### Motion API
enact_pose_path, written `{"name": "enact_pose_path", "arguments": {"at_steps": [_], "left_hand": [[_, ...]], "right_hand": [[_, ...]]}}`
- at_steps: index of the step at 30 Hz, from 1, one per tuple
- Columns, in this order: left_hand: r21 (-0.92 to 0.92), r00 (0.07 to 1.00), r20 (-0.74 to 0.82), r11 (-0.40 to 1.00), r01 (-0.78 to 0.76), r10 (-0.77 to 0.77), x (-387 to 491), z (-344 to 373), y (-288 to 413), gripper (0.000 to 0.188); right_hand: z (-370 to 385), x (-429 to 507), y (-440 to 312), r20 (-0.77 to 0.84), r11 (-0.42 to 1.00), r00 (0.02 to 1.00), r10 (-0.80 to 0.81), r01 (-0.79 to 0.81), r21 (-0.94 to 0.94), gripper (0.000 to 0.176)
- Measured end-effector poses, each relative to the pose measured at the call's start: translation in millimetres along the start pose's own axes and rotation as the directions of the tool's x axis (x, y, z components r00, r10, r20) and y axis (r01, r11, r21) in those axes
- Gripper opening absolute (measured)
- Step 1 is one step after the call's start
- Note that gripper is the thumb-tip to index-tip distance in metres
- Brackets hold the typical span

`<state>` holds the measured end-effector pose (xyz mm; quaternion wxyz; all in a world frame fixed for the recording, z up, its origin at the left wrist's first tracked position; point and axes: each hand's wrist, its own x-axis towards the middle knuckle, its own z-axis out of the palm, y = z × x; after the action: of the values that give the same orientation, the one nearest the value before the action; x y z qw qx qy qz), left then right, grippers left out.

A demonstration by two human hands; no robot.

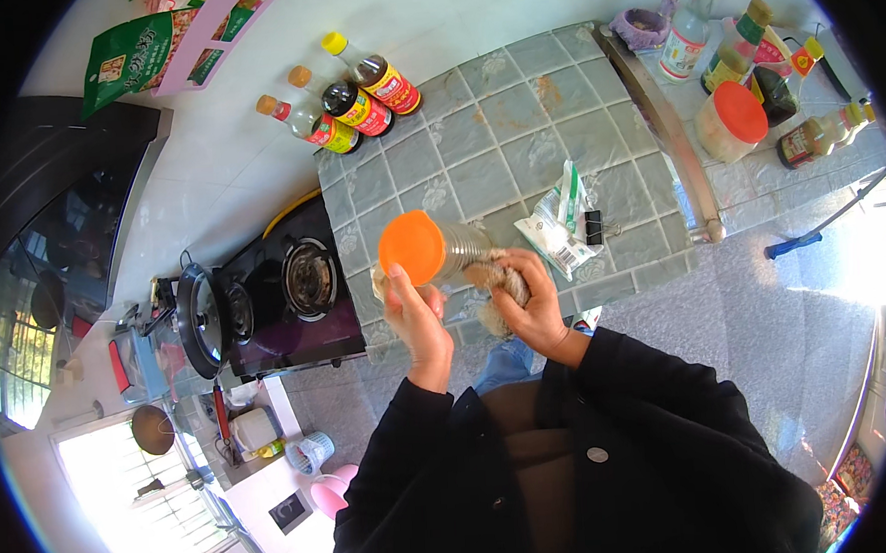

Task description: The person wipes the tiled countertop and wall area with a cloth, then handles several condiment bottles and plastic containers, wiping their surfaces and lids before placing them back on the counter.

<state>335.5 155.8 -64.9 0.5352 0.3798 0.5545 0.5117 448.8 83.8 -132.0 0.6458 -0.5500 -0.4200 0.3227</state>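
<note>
A ribbed, see-through jar (462, 245) with an orange lid (411, 246) is held above the grey tiled counter, tilted so that the lid faces left. My left hand (421, 323) grips it at the lid end, thumb against the lid's lower edge. With my right hand (533, 305) I hold a crumpled beige cloth (505, 284) against the jar's other end. Part of the jar's base is hidden by the cloth and fingers. Just right of the jar, a white and green plastic packet (561, 229) lies on the counter with a black binder clip (595, 227) on it.
Three sauce bottles (359, 116) stand at the counter's back left. Left of the counter is a gas stove (312, 283), with a lidded pan (203, 319) beyond it. On the right surface are more bottles (683, 46) and a red-lidded jar (732, 122). Brownish stains (548, 92) mark the counter.
</note>
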Motion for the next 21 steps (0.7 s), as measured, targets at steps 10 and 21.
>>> {"name": "enact_pose_path", "arguments": {"at_steps": [10,21], "left_hand": [[-0.055,0.953,0.300,0.996,0.069,-0.050,19,-24,70,0.065],[0.038,0.870,0.487,0.997,0.074,-0.083,13,-52,119,0.079]], "right_hand": [[-2,60,-72,0.149,0.884,0.877,-0.457,0.466,-0.031,0.047],[13,145,-135,0.623,0.998,0.782,-0.014,-0.025,0.055,0.028]]}}
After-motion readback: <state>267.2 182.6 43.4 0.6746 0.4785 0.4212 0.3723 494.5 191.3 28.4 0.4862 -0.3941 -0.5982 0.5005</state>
